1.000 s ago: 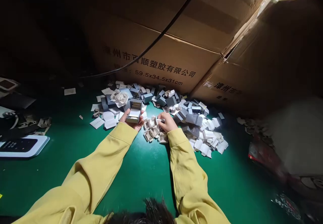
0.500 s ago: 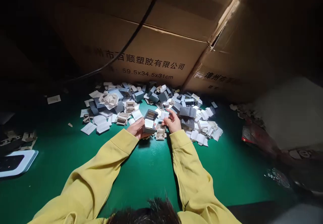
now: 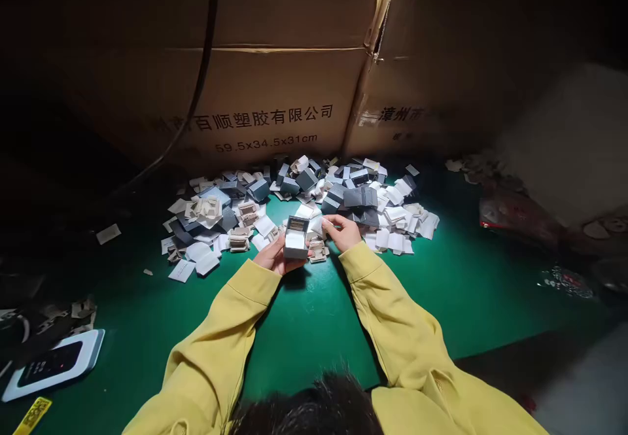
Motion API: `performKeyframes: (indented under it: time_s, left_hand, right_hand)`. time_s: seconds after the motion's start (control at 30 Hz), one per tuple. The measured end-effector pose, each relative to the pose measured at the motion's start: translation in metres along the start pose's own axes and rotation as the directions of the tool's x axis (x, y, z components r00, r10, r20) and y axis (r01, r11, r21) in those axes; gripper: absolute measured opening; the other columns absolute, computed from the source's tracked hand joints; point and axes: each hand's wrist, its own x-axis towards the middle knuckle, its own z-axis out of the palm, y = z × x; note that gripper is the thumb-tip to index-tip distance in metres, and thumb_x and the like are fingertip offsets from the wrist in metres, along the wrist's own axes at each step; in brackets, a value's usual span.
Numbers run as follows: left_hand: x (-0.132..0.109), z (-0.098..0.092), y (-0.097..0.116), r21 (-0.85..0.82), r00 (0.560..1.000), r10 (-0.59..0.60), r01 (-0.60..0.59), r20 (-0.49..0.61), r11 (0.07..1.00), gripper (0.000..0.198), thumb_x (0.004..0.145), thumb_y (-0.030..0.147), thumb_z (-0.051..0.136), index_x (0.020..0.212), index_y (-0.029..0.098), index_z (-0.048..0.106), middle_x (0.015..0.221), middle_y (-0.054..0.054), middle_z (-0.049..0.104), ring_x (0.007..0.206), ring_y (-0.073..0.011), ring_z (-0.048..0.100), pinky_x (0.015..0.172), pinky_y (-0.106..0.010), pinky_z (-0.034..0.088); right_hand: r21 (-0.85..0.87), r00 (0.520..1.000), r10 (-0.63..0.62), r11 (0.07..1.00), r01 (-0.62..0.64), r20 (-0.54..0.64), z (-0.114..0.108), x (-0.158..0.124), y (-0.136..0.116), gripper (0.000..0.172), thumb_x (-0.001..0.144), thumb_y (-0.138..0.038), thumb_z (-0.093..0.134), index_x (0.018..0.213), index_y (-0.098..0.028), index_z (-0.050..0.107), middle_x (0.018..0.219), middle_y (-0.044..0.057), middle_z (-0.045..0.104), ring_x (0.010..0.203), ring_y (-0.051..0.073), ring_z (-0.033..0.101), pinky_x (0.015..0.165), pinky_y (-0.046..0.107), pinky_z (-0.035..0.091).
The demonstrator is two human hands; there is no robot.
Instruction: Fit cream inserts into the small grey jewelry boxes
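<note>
My left hand (image 3: 275,255) is closed around a small dark-grey box (image 3: 296,245) with its lid raised and a white lining inside. Just right of the box, my right hand (image 3: 345,233) pinches the edge of a small white paper piece (image 3: 316,224). Its thumb and forefinger are together, and the paper partly merges with the pale pieces behind it. Below that paper, a beige folded card insert (image 3: 318,250) lies on the table, apart from my right fingers.
Dark-grey boxes (image 3: 360,197), white folded papers (image 3: 395,242) and card inserts (image 3: 239,239) are heaped across the green table (image 3: 304,330). Large cartons (image 3: 275,88) stand behind, with a dark cable (image 3: 203,75) hanging in front. A white device (image 3: 59,363) lies at left, a plastic bag (image 3: 510,212) at right.
The camera view has turned, shifting the cartons left in the picture. My left hand has turned the box to face me more squarely. My right hand still pinches the white paper.
</note>
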Motion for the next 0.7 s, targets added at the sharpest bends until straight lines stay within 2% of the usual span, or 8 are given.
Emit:
performKeyframes:
  time_s: [0.07, 0.17, 0.23, 0.33, 0.47, 0.6, 0.7]
  left_hand:
    - [0.000, 0.002, 0.002, -0.020, 1.000, 0.009, -0.010, -0.023, 1.000, 0.039, 0.096, 0.038, 0.065, 0.125, 0.012, 0.063, 0.115, -0.016, 0.075, 0.101, -0.0267, 0.076, 0.083, -0.033, 0.063]
    - [-0.002, 0.004, 0.002, -0.019, 0.999, -0.005, 0.005, -0.033, 1.000, 0.036, 0.097, 0.036, 0.063, 0.124, 0.013, 0.063, 0.114, -0.015, 0.077, 0.099, -0.0264, 0.077, 0.077, -0.029, 0.063]
    - [-0.002, 0.004, 0.001, -0.007, 0.999, -0.013, 0.012, -0.031, 1.000, 0.030, 0.101, 0.035, 0.056, 0.123, 0.017, 0.065, 0.116, -0.014, 0.076, 0.099, -0.0249, 0.077, 0.072, -0.026, 0.062]
    - [-0.002, 0.005, 0.000, 0.000, 0.999, 0.006, -0.006, -0.051, 1.000, 0.031, 0.103, 0.033, 0.051, 0.126, 0.019, 0.065, 0.116, -0.014, 0.076, 0.096, -0.0246, 0.078, 0.070, -0.026, 0.062]
    - [-0.001, 0.006, -0.001, -0.005, 0.997, 0.020, -0.021, -0.074, 1.000, 0.039, 0.099, 0.034, 0.058, 0.133, 0.015, 0.060, 0.115, -0.017, 0.076, 0.096, -0.0272, 0.077, 0.076, -0.033, 0.065]
    - [-0.001, 0.008, 0.002, 0.002, 0.998, 0.000, 0.000, -0.065, 1.000, 0.036, 0.097, 0.029, 0.061, 0.130, 0.014, 0.063, 0.121, -0.019, 0.074, 0.104, -0.0296, 0.076, 0.082, -0.035, 0.064]
    - [-0.002, 0.009, 0.004, 0.015, 0.997, -0.013, 0.014, -0.073, 1.000, 0.036, 0.097, 0.024, 0.060, 0.132, 0.017, 0.064, 0.120, -0.017, 0.074, 0.103, -0.0283, 0.075, 0.081, -0.035, 0.064]
  right_hand:
    - [-0.022, 0.999, -0.034, 0.999, 0.034, -0.002, -0.002, 0.000, -0.001, 0.041, 0.066, -0.058, 0.074, 0.075, -0.018, 0.072, 0.079, 0.006, 0.072, 0.071, 0.018, 0.064, 0.064, 0.032, 0.058]
    - [0.079, 1.000, -0.012, 0.997, 0.011, 0.012, -0.001, -0.002, -0.004, 0.050, 0.068, -0.058, 0.076, 0.098, -0.018, 0.075, 0.076, 0.002, 0.068, 0.062, 0.015, 0.060, 0.055, 0.029, 0.057]
    - [0.159, 1.000, -0.001, 0.987, -0.004, 0.030, 0.001, -0.005, -0.008, 0.057, 0.068, -0.057, 0.077, 0.110, -0.020, 0.073, 0.077, 0.000, 0.066, 0.062, 0.014, 0.061, 0.056, 0.030, 0.059]
    - [0.217, 0.999, 0.002, 0.976, -0.013, 0.053, 0.005, -0.008, -0.014, 0.050, 0.067, -0.057, 0.078, 0.101, -0.021, 0.072, 0.078, 0.001, 0.068, 0.066, 0.016, 0.064, 0.060, 0.032, 0.062]
    - [0.167, 0.999, -0.043, 0.985, 0.042, 0.002, 0.006, -0.010, -0.023, 0.041, 0.066, -0.057, 0.079, 0.082, -0.021, 0.068, 0.073, 0.001, 0.068, 0.063, 0.015, 0.062, 0.057, 0.029, 0.058]
    - [0.181, 0.991, -0.123, 0.975, 0.132, -0.062, 0.007, -0.013, -0.030, 0.038, 0.070, -0.057, 0.077, 0.081, -0.023, 0.065, 0.077, 0.002, 0.067, 0.065, 0.015, 0.062, 0.057, 0.029, 0.056]
    - [0.181, 0.982, -0.182, 0.966, 0.186, -0.040, 0.010, -0.019, -0.034, 0.032, 0.073, -0.053, 0.075, 0.080, -0.023, 0.064, 0.078, 0.002, 0.067, 0.068, 0.017, 0.064, 0.064, 0.032, 0.058]
